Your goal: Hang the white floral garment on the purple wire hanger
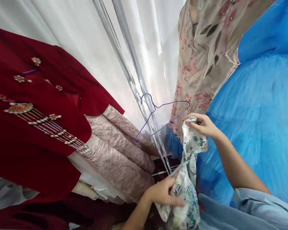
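A white garment with a blue and green floral print (pixel 186 191) hangs between my two hands at the lower right. My right hand (pixel 203 124) pinches its upper end, fingers closed on the cloth. Lower down, my left hand (pixel 164 193) grips the body of the garment between thumb and fingers. Just above and left of my right hand is a purple wire hanger (pixel 174 103), with its hook close to the metal poles. No cloth is on the hanger. Whether the hook touches a pole I cannot tell.
A dark red beaded jacket (pixel 45 105) over a pink textured skirt (pixel 120 153) hangs at left. To the right are a beige floral dress (pixel 194 64) and a blue tulle dress (pixel 259 102). Metal poles (pixel 124 60) stand before a white curtain (pixel 69 25).
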Demonstrator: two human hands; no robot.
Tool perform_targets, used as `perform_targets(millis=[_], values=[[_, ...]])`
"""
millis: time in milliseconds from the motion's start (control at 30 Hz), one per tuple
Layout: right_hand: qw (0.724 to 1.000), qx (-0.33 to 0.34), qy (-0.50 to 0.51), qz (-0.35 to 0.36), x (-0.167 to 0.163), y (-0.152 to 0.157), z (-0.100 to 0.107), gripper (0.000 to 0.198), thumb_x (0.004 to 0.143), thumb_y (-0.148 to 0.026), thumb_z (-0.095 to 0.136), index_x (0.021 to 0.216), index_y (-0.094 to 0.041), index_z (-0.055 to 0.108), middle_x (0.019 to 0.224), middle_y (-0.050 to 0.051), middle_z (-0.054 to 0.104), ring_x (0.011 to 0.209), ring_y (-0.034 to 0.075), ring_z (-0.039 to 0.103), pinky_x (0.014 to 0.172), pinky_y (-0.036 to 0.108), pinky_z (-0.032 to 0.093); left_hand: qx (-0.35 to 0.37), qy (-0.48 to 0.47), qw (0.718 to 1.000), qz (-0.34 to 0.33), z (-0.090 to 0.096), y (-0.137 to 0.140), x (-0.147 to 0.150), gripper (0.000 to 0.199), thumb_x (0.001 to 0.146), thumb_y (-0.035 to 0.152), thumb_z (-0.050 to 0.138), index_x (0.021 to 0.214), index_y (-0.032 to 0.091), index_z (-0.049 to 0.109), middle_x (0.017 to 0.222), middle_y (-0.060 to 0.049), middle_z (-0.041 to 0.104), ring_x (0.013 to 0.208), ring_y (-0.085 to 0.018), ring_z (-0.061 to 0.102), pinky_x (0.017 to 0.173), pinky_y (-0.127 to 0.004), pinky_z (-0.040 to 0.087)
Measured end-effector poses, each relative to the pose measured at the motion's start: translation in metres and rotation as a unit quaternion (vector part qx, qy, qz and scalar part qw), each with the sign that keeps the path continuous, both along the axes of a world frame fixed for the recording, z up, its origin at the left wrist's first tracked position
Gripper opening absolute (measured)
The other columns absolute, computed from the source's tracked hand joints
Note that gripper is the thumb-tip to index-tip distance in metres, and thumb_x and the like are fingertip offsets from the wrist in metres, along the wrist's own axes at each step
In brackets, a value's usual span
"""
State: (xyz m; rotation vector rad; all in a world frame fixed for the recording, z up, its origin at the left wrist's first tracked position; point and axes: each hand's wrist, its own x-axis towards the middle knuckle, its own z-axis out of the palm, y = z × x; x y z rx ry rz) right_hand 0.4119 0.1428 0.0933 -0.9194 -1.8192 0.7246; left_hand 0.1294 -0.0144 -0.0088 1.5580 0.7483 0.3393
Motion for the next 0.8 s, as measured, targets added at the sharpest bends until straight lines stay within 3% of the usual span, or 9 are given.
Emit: perform_targets(millis=[67,133,233,300,367,467,567,700,800], values=[[0.999,-0.008,0.013,-0.040,0.008,0.007,-0.003,0.029,0.085,-0.040,0.067,0.096,-0.014,0.073,0.071,0.002,0.063,0.057,0.012,0.048,0.051,0.023,0.034,0.108,0.076,0.989,0.066,0.019,-0.002,-0.011,0.036,0.080,0.028,0.068,0.115,0.019,0.066,0.106,-0.004,0.071,0.096,-0.022,0.063,0.086,-0.030,0.049],[0.997,-0.029,0.024,-0.062,0.016,0.011,-0.011,0.029,0.084,-0.043,0.068,0.090,-0.014,0.073,0.069,0.002,0.062,0.057,0.012,0.048,0.051,0.023,0.035,0.219,0.122,0.948,0.196,0.033,0.006,-0.038,0.021,0.081,0.016,0.055,0.098,0.019,0.067,0.092,-0.002,0.070,0.086,-0.019,0.062,0.079,-0.028,0.048],[0.996,-0.082,0.022,-0.042,0.024,0.013,-0.025,0.033,0.082,-0.047,0.071,0.084,-0.014,0.072,0.067,0.002,0.062,0.057,0.013,0.049,0.050,0.024,0.036,0.378,0.060,0.850,0.361,0.051,0.030,-0.087,0.012,0.083,0.020,0.053,0.073,0.018,0.061,0.077,-0.003,0.060,0.077,-0.019,0.057,0.072,-0.030,0.046],[0.994,-0.109,0.024,-0.016,0.025,0.012,-0.034,0.036,0.081,-0.050,0.072,0.084,-0.014,0.071,0.067,0.002,0.062,0.056,0.013,0.050,0.049,0.024,0.037,0.427,-0.018,0.802,0.418,0.064,0.051,-0.106,0.018,0.085,0.027,0.056,0.070,0.019,0.059,0.080,-0.005,0.058,0.084,-0.021,0.058,0.078,-0.033,0.049],[0.993,-0.114,0.035,-0.008,0.025,0.012,-0.040,0.037,0.080,-0.051,0.072,0.083,-0.014,0.070,0.065,0.001,0.060,0.056,0.013,0.049,0.049,0.024,0.036,0.391,-0.095,0.812,0.423,0.078,0.072,-0.106,0.017,0.086,0.031,0.059,0.074,0.019,0.062,0.096,-0.007,0.062,0.102,-0.024,0.060,0.091,-0.037,0.051],[0.994,-0.095,0.056,-0.027,0.026,0.015,-0.047,0.037,0.080,-0.051,0.071,0.077,-0.015,0.067,0.061,-0.001,0.056,0.053,0.012,0.046,0.048,0.023,0.034,0.258,-0.184,0.870,0.378,0.091,0.102,-0.083,0.015,0.087,0.034,0.062,0.085,0.019,0.064,0.127,-0.009,0.061,0.114,-0.026,0.062,0.099,-0.041,0.051],[0.994,-0.070,0.070,-0.050,0.030,0.023,-0.053,0.035,0.080,-0.050,0.071,0.076,-0.015,0.067,0.062,0.000,0.058,0.055,0.013,0.048,0.049,0.024,0.036,0.174,-0.222,0.867,0.412,0.090,0.130,-0.060,0.017,0.084,0.033,0.069,0.092,0.019,0.062,0.138,-0.009,0.058,0.107,-0.023,0.066,0.092,-0.033,0.054],[0.992,-0.034,0.080,-0.087,0.033,0.039,-0.060,0.033,0.081,-0.048,0.069,0.085,-0.016,0.072,0.076,0.004,0.069,0.066,0.017,0.059,0.058,0.026,0.045,0.073,-0.231,0.870,0.429,0.074,0.155,-0.042,0.028,0.074,0.028,0.074,0.097,0.020,0.062,0.107,-0.005,0.071,0.095,-0.019,0.068,0.073,-0.022,0.051],[0.992,-0.011,0.064,-0.109,0.036,0.046,-0.067,0.032,0.083,-0.047,0.066,0.088,-0.016,0.073,0.082,0.005,0.073,0.073,0.019,0.063,0.064,0.027,0.048,0.036,-0.219,0.870,0.441,0.065,0.151,-0.037,0.034,0.069,0.027,0.077,0.100,0.018,0.065,0.086,-0.001,0.070,0.082,-0.018,0.067,0.067,-0.021,0.049]])
